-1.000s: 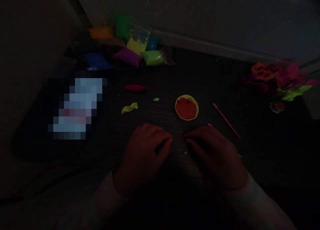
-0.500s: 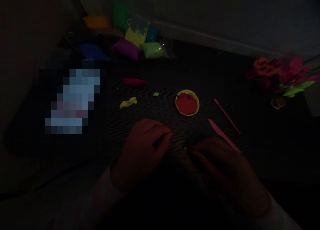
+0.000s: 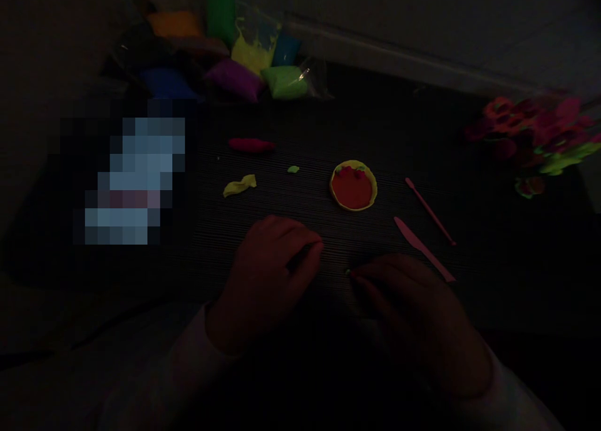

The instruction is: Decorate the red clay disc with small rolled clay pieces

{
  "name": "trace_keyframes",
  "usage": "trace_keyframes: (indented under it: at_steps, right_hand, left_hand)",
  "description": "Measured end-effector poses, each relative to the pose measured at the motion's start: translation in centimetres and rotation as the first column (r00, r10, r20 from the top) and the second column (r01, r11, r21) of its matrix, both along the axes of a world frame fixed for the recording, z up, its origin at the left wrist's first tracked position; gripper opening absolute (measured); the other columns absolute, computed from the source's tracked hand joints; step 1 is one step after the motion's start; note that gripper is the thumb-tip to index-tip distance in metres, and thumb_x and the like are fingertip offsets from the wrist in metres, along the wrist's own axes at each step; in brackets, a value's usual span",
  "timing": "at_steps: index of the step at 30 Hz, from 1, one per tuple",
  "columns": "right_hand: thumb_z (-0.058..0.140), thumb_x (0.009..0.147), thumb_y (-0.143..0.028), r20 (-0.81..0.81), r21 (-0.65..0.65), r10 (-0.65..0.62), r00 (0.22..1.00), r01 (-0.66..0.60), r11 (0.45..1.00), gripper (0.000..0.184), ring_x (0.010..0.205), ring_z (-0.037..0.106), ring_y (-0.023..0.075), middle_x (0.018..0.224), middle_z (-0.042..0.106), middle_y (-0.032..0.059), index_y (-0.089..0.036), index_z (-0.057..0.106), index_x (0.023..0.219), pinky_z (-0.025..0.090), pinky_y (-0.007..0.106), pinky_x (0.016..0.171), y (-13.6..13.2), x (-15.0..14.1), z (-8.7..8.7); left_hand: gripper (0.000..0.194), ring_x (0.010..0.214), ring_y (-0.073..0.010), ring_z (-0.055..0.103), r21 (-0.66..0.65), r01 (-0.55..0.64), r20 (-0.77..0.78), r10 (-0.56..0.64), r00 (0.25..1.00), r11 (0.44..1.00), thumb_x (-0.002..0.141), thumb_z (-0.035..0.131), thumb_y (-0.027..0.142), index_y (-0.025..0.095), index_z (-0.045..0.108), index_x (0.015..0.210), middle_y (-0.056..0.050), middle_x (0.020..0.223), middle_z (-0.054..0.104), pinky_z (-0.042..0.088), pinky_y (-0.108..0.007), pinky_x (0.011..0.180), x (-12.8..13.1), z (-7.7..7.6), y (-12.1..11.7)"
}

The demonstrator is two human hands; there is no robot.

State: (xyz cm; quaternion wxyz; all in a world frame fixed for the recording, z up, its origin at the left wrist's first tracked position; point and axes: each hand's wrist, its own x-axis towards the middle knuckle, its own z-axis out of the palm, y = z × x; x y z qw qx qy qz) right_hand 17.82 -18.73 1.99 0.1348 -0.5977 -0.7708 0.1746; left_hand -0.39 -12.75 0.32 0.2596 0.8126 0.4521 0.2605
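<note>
My left hand (image 3: 270,278) rests over the dark table with thumb and fingertips pressed together; whatever may be between them is hidden. The fingers of my right hand (image 3: 416,312) are pinched at a tiny green bit of clay (image 3: 347,272) near the tabletop. Beyond both hands sits a small round clay dish (image 3: 353,190), red inside with a yellow rim, with red and green bits along its far inner edge. A flat yellow clay strip (image 3: 240,186), a small green clay piece (image 3: 293,169) and a red clay roll (image 3: 251,145) lie beyond my left hand.
A pink plastic knife (image 3: 422,248) and a thin pink tool (image 3: 429,211) lie right of the dish. Several bags of coloured clay (image 3: 235,79) stand at the back left, near a pixelated bright screen (image 3: 141,174). Colourful flower-like pieces (image 3: 535,131) are at the far right.
My right fingertips have closed in on the tiny green bit, which stood slightly apart from them before. My left hand keeps its pinch. The whole view has shifted slightly.
</note>
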Motion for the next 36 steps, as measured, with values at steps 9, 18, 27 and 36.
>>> trace_keyframes:
  at_steps: [9, 18, 27, 36]
  right_hand:
    - [0.051, 0.078, -0.026, -0.022, 0.006, -0.072, 0.997, 0.072, 0.997, 0.017, 0.079, 0.056, 0.0164, 0.086, 0.061, 0.0045, -0.02, 0.055, 0.093, 0.047, 0.032, 0.067, -0.7, 0.0, -0.5]
    - [0.049, 0.079, -0.02, -0.006, 0.107, -0.094, 0.996, 0.094, 0.99, 0.011, 0.073, 0.054, 0.0148, 0.08, 0.059, 0.0034, -0.019, 0.056, 0.086, 0.045, 0.031, 0.064, -0.9, -0.3, -1.1]
    - [0.055, 0.074, -0.016, -0.029, 0.257, -0.048, 0.998, 0.054, 0.965, 0.015, 0.074, 0.053, 0.0142, 0.079, 0.058, 0.0028, -0.02, 0.057, 0.089, 0.044, 0.029, 0.062, -1.0, -0.4, 1.1]
    - [0.057, 0.072, -0.013, -0.089, 0.313, -0.038, 0.995, 0.064, 0.948, 0.011, 0.073, 0.053, 0.013, 0.077, 0.058, 0.0016, -0.018, 0.058, 0.082, 0.044, 0.03, 0.063, -0.6, -0.8, 2.0]
  left_hand:
    - [0.01, 0.078, -0.0137, 0.053, -0.019, 0.003, 0.003, -0.003, 1.0, 1.0, 0.078, 0.05, 0.021, 0.018, 0.06, 0.082, 0.0, 0.08, 0.062, 0.041, -0.029, 0.073, -0.2, 0.0, 0.0]
    - [0.014, 0.083, -0.0168, 0.05, -0.048, 0.134, -0.025, -0.135, 0.991, 0.99, 0.08, 0.049, 0.021, 0.021, 0.061, 0.086, -0.001, 0.086, 0.062, 0.039, -0.035, 0.075, 1.3, -0.3, -0.6]
    - [0.016, 0.083, -0.01, 0.055, -0.385, 0.188, 0.298, -0.071, 0.952, 0.904, 0.075, 0.055, 0.016, 0.025, 0.064, 0.086, 0.004, 0.085, 0.063, 0.045, -0.02, 0.075, 0.9, 1.5, -0.9]
    - [0.016, 0.085, -0.009, 0.057, -0.601, 0.244, 0.358, -0.017, 0.934, 0.761, 0.075, 0.057, 0.02, 0.027, 0.065, 0.086, 0.006, 0.09, 0.063, 0.043, -0.017, 0.075, 0.8, 2.2, -0.4]
